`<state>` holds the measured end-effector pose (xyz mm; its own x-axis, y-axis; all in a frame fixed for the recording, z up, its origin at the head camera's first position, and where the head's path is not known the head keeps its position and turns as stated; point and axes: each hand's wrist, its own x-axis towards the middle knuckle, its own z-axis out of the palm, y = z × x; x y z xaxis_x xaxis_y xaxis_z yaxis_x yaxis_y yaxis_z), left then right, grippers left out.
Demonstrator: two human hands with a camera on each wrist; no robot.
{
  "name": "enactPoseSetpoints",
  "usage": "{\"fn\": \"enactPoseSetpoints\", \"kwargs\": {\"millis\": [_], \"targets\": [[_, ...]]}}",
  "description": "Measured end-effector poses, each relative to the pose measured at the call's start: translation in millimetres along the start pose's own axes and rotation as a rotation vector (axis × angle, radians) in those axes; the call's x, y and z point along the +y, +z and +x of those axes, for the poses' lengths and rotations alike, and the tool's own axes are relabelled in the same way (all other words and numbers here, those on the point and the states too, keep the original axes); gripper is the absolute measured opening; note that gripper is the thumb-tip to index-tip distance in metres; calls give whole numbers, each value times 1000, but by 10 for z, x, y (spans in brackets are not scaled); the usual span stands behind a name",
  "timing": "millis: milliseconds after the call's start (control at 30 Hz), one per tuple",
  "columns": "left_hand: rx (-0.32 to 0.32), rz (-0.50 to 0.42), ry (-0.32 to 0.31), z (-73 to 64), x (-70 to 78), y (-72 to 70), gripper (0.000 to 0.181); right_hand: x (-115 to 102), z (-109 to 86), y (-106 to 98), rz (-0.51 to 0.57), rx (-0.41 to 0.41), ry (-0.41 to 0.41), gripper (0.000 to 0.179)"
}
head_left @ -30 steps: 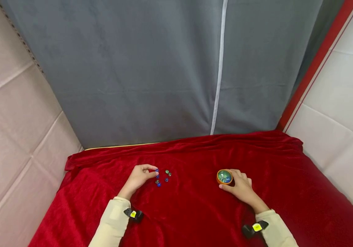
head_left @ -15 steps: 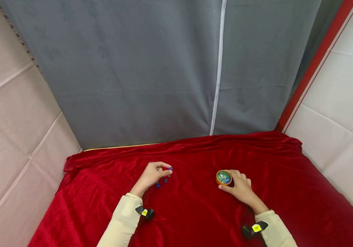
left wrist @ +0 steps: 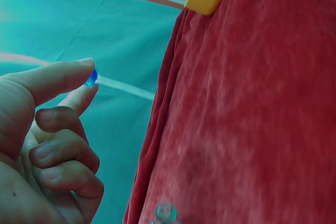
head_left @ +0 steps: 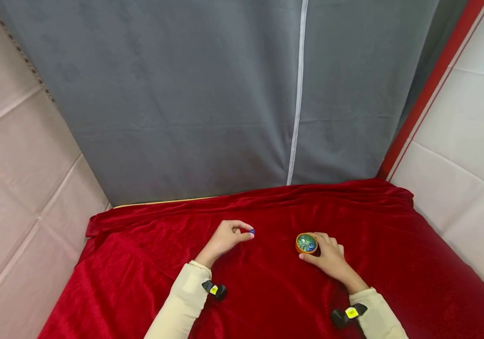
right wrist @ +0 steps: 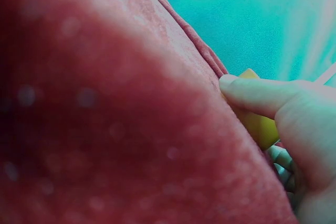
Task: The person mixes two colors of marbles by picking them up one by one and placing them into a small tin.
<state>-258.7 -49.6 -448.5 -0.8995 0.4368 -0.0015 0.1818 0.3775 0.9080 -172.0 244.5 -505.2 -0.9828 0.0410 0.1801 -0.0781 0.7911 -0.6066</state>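
Between thumb and forefinger, my left hand (head_left: 225, 238) pinches a blue marble (head_left: 252, 231), held up over the red cloth. In the left wrist view that marble (left wrist: 92, 77) shows between the fingertips, with the other fingers curled in. To the right, my right hand (head_left: 330, 258) grips a small orange-yellow cup (head_left: 299, 250), thumb on the near side and fingers around the far side. Several green and blue marbles (head_left: 307, 244) lie inside the cup. The left hand is a short way left of the cup. My right thumb presses the cup's wall (right wrist: 257, 127) in the right wrist view.
Red velvet cloth (head_left: 267, 292) covers the table. Loose marbles on it are mostly hidden by the left hand in the head view; a green marble (left wrist: 166, 212) shows in the left wrist view. A grey curtain (head_left: 203, 103) stands behind, with pale walls either side.
My left hand picked a blue marble from the loose group and has carried it rightward toward the cup. The right hand and cup have stayed in place.
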Motion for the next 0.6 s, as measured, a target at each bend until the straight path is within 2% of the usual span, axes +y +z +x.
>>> {"fn": "enactPoseSetpoints", "kwargs": {"millis": [300,600], "targets": [[-59,-17,24,57,92,193,22,17,8,22,-6,2,9,66],[-84,-46,43,127,175,405,21,28,20,34,0,1,7,65]]}}
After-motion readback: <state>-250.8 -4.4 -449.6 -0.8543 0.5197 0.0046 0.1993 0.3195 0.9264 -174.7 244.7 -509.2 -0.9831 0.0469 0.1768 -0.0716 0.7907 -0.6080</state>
